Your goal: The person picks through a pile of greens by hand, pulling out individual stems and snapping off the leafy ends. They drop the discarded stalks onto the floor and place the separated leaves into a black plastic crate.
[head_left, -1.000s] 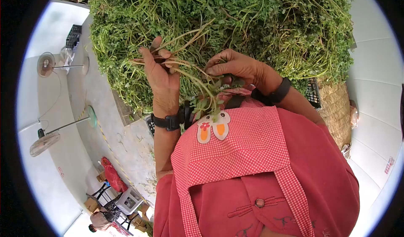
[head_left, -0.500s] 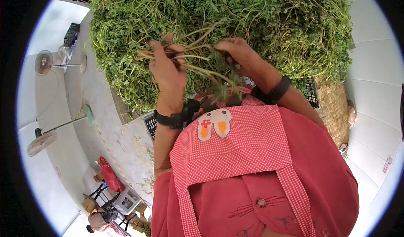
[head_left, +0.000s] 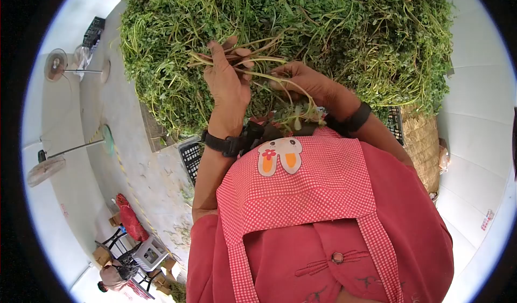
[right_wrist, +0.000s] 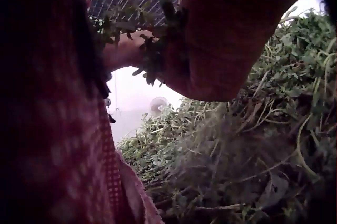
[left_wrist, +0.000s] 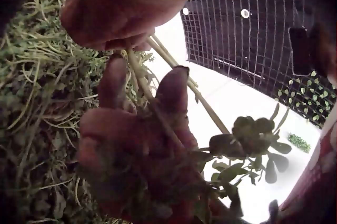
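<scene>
My left hand (head_left: pixel 229 82) grips a small bunch of long plant stems (head_left: pixel 264 59), pale green to reddish, between thumb and fingers. Their cut-looking ends stick out to its left. To its right, my right hand (head_left: pixel 309 85) pinches a stem of the same bunch, its fingertips partly hidden behind the stems. Small rounded leaves (left_wrist: pixel 247 140) hang at the tips, just over the apron. In the left wrist view, the right hand's dark-tipped thumb and finger (left_wrist: pixel 174 90) lie against a stem below the left hand. Behind both hands rises a big heap of similar greens (head_left: pixel 323 23).
Black plastic crates (head_left: pixel 191 157) show under the heap, with a woven straw bundle (head_left: pixel 423 147) at the right. On the left floor stand two fans (head_left: pixel 56 65). Farther back are a white stool (head_left: pixel 149 253), a red sack (head_left: pixel 131 217) and another person (head_left: pixel 112 277).
The left hand with its stems has shifted right. The right hand went up to the stems, blurred, then came back down a little. The leafy tips have swung to the right.
</scene>
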`<state>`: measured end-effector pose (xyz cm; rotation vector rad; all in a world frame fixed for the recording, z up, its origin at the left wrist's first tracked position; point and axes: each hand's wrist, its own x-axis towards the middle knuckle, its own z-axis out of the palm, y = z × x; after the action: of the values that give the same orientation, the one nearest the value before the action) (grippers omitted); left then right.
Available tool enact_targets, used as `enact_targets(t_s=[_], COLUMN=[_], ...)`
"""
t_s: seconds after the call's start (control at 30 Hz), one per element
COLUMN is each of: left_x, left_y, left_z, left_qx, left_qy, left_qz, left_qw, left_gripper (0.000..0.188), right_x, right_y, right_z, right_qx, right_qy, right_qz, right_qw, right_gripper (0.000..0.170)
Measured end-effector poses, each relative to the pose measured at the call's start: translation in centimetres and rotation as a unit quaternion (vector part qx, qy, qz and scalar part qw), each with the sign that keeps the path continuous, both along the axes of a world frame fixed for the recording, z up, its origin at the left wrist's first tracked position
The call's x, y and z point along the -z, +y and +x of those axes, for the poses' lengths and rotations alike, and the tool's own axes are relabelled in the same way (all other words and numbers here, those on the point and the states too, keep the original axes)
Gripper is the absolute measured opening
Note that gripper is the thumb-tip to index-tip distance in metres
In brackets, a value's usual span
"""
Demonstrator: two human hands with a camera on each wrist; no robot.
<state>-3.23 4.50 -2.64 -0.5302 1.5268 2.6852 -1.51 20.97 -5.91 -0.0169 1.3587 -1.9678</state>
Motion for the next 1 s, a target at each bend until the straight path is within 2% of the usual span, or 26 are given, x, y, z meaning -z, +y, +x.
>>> enact_targets(t_s=[0.07, 0.17, 0.23, 0.3, 0.33, 0.37, 0.43, 0.47, 0.5, 0.53, 0.57, 0.6, 0.63, 0.7, 0.83, 0.9, 1.0], left_x=[0.1, -0.2, -0.3, -0.4, -0.4, -0.3, -0.1, 0.2, 0.4, 0.5, 0.6, 0.7, 0.7, 0.5, 0.6, 0.6, 0.5], left_y=[0.1, 0.1, 0.2, 0.2, 0.2, 0.0, -0.7, -1.1, -1.4, -1.7, -2.1, -2.4, -2.8, -3.1, -3.2, -3.1, -2.6], left_z=[0.1, 0.3, 0.3, 0.3, 0.3, 0.3, 0.0, 0.0, -0.1, -0.4, -0.7, -1.1, -1.4, -1.6, -1.9, -2.0, -1.9], left_qx=[-0.01, -0.013, -0.007, -0.002, 0.002, 0.002, 0.006, 0.004, -0.013, -0.03, -0.03, -0.068, -0.107, -0.115, -0.102, -0.097, -0.111], left_qy=[0.002, -0.007, -0.008, -0.011, -0.014, -0.014, -0.014, -0.015, -0.019, -0.021, -0.021, 0.004, 0.029, 0.015, 0.002, -0.001, 0.012], left_qz=[-0.001, -0.01, -0.002, 0.008, 0.017, 0.018, 0.056, 0.056, 0.06, 0.063, 0.064, 0.067, 0.07, 0.063, 0.041, 0.034, 0.042], left_qw=[1.0, 1.0, 1.0, 1.0, 1.0, 1.0, 0.998, 0.998, 0.998, 0.997, 0.997, 0.995, 0.991, 0.991, 0.994, 0.995, 0.993], left_gripper=[0.041, 0.041, 0.042, 0.042, 0.042, 0.042, 0.042, 0.042, 0.041, 0.041, 0.041, 0.041, 0.041, 0.041, 0.041, 0.042, 0.042], right_x=[0.2, 0.2, 0.3, -1.0, 1.7, 2.0, 2.4, 2.6, 2.8, 2.8, 2.5, 2.5, 2.4, 1.6, 1.2, 2.2, 2.8], right_y=[-0.2, -0.9, -0.8, -1.0, -1.5, -1.7, -2.0, -2.2, -1.9, -1.3, -0.6, 0.6, 1.4, 1.8, 1.5, 0.9, 1.1], right_z=[-0.1, 0.1, 0.1, 0.4, 0.0, -0.1, -0.2, -0.9, -0.9, -0.8, -0.7, -1.0, -0.9, -0.6, -0.4, -0.5, -0.6], right_qx=[-0.047, -0.021, -0.022, -0.02, -0.015, -0.016, 0.002, 0.065, 0.064, 0.149, 0.228, 0.234, 0.231, 0.151, 0.094, 0.109, 0.053], right_qy=[0.029, 0.062, 0.053, 0.003, -0.011, -0.012, 0.213, 0.412, 0.412, 0.26, 0.095, 0.028, 0.029, -0.059, -0.039, -0.027, -0.009], right_qz=[0.059, 0.0, 0.003, -0.057, -0.005, -0.004, 0.069, 0.231, 0.231, 0.155, 0.073, -0.002, 0.0, -0.138, -0.084, -0.068, -0.036], right_qw=[0.997, 0.998, 0.998, 0.998, 1.0, 1.0, 0.975, 0.879, 0.879, 0.942, 0.966, 0.972, 0.972, 0.977, 0.991, 0.991, 0.998], right_gripper=[0.03, 0.03, 0.029, 0.025, 0.026, 0.026, 0.022, 0.022, 0.022, 0.021, 0.022, 0.022, 0.022, 0.02, 0.015, 0.021, 0.025])
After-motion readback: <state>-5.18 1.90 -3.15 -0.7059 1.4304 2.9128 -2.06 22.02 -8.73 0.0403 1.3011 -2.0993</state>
